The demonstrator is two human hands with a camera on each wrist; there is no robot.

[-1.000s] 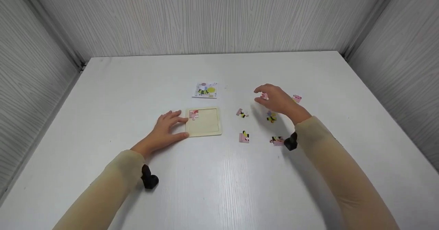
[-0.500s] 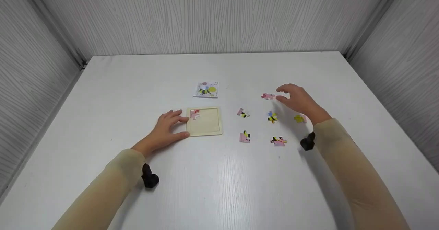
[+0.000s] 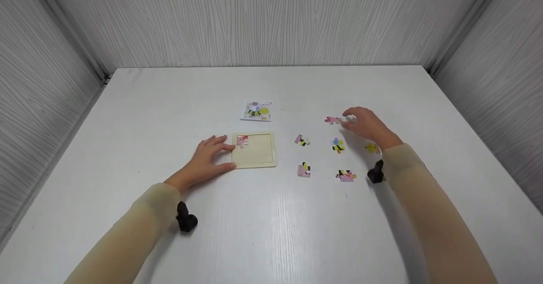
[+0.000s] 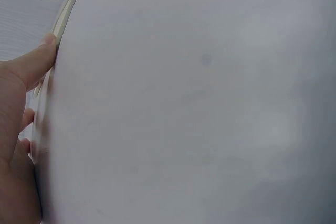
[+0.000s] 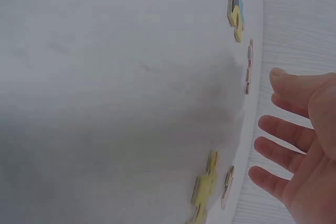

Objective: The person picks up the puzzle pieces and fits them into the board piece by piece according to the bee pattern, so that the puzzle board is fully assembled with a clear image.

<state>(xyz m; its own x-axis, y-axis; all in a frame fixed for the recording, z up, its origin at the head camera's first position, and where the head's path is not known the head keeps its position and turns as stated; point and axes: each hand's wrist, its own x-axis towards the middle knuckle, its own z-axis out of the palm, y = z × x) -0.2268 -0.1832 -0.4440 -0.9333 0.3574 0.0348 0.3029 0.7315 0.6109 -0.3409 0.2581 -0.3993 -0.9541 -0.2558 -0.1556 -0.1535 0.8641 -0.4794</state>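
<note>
In the head view my left hand (image 3: pixel 206 162) touches the left edge of a shallow wooden puzzle tray (image 3: pixel 254 165) with fingertips and thumb. One pink jigsaw piece (image 3: pixel 242 141) lies in the tray's far-left corner. My right hand (image 3: pixel 365 125) hovers over the table with nothing in it, its fingers loosely bent. Just left of its fingertips lies a pink jigsaw piece (image 3: pixel 332 120). A yellow jigsaw piece (image 3: pixel 370 148) lies below the palm, partly hidden by the wrist. The right wrist view shows another thin jigsaw piece (image 5: pixel 228 187) beyond the yellow one.
A bee picture card (image 3: pixel 257 111) lies behind the tray. Between tray and right arm lie bee jigsaw pieces (image 3: pixel 338 145), including a striped piece (image 3: pixel 302 140), a pink-and-yellow piece (image 3: pixel 304 170) and a wider piece (image 3: pixel 346 175). Pale wood-grain panels (image 3: pixel 271 25) border the white table.
My right hand has moved right from above the pink piece, uncovering it, then dropped slightly nearer me. The left hand stays on the tray's edge.
</note>
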